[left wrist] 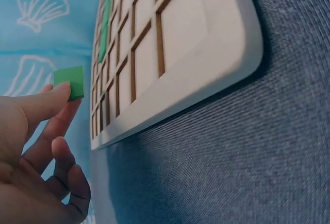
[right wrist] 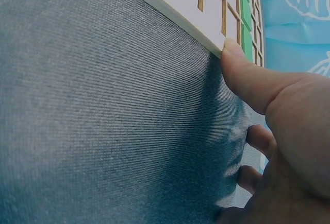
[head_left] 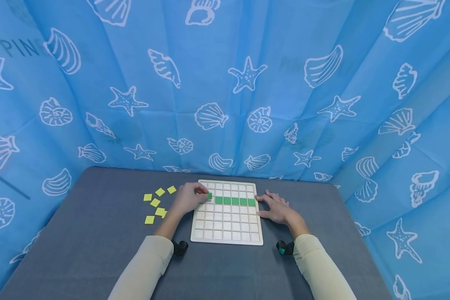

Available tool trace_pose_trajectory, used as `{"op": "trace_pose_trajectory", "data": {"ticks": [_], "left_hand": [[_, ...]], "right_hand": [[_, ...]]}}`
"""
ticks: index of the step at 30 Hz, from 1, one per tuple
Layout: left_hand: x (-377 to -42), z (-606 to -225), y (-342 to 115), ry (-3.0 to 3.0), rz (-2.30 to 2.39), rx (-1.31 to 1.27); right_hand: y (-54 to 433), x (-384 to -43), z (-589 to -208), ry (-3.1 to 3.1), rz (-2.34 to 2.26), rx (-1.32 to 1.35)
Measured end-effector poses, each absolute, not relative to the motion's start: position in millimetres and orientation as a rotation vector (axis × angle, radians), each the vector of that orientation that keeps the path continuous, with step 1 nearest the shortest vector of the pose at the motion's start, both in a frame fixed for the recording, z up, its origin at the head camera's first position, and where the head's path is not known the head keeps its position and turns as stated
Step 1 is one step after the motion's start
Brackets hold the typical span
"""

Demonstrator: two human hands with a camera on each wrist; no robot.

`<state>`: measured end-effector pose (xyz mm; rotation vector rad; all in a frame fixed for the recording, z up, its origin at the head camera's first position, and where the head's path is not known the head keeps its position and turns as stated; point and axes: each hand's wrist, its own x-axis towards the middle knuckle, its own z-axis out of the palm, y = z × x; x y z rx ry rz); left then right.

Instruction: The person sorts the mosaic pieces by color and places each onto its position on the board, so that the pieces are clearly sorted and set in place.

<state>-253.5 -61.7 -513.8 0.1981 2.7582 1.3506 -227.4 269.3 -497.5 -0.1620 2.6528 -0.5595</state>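
My left hand [head_left: 188, 197] pinches a small square green tile [left wrist: 70, 82] between thumb and finger, over the left part of a white gridded board [head_left: 226, 242]. In the left wrist view the tile stands tilted beside the board, with the other fingers loosely curled below it. Several green tiles [head_left: 235, 201] fill a row of the board's cells, running from near the held tile to the right edge. At that right edge rests my right hand [head_left: 279, 208], its thumb [right wrist: 240, 69] touching the rim and its fingers spread.
Several yellow square tiles [head_left: 155, 203] lie scattered on the grey cloth-covered table [head_left: 225, 271], left of my left forearm. A blue curtain [head_left: 217, 75] with white shell prints hangs behind the table and along its sides.
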Motion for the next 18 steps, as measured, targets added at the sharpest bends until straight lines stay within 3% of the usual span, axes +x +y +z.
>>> {"op": "trace_pose_trajectory", "data": {"ticks": [18], "left_hand": [[-254.3, -517.1, -51.1, 2.845, 1.137, 0.209]], "right_hand": [[269.6, -230.1, -500.1, 2.643, -0.559, -0.145]]}}
